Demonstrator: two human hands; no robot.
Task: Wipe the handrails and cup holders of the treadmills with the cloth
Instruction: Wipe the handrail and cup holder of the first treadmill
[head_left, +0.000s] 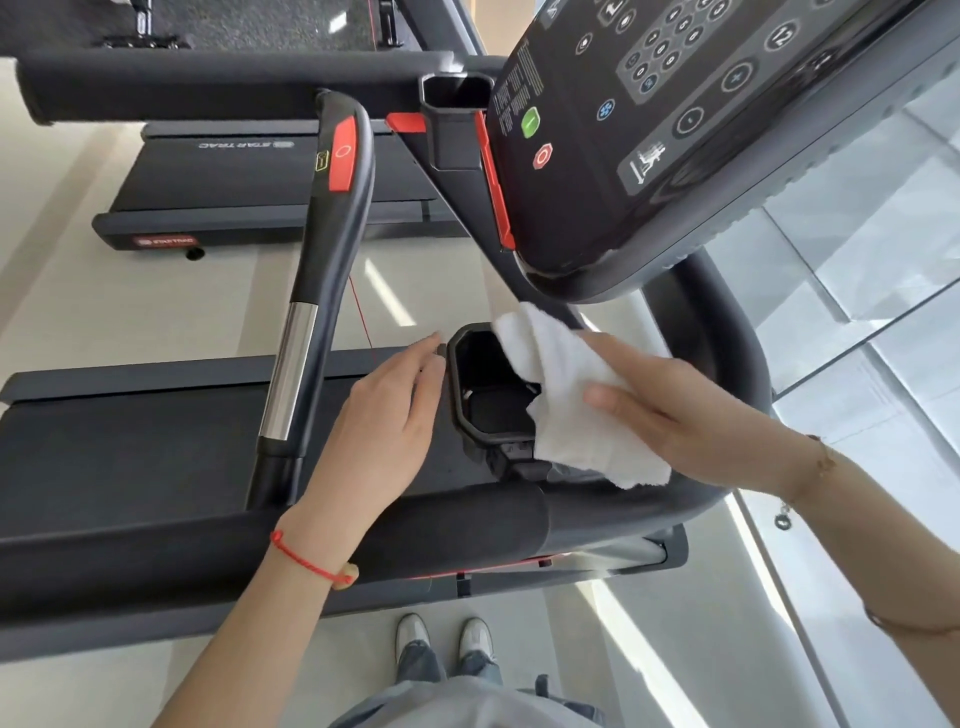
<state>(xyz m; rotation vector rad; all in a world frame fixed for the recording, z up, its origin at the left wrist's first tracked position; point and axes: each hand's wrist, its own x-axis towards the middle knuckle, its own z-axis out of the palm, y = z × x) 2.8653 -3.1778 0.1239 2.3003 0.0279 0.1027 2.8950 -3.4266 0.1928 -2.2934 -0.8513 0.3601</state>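
A white cloth (569, 395) is draped over the right rim of a black cup holder (480, 384) on the near treadmill. My right hand (691, 415) holds the cloth, its thumb across the top of it and its fingers hidden below. My left hand (387, 421) lies flat with straight fingers, the fingertips touching the cup holder's left rim. A padded black handrail (208, 540) runs across in front of me, under my left wrist. A curved handle with a chrome section (291, 374) and a red pad rises left of the cup holder.
The black console panel (649, 130) with buttons hangs above the cup holder on the right. A second cup holder (457, 119) sits further up. Another treadmill deck (270, 176) lies beyond on the pale floor. Glass panels are on the right. My shoes (441, 639) stand below.
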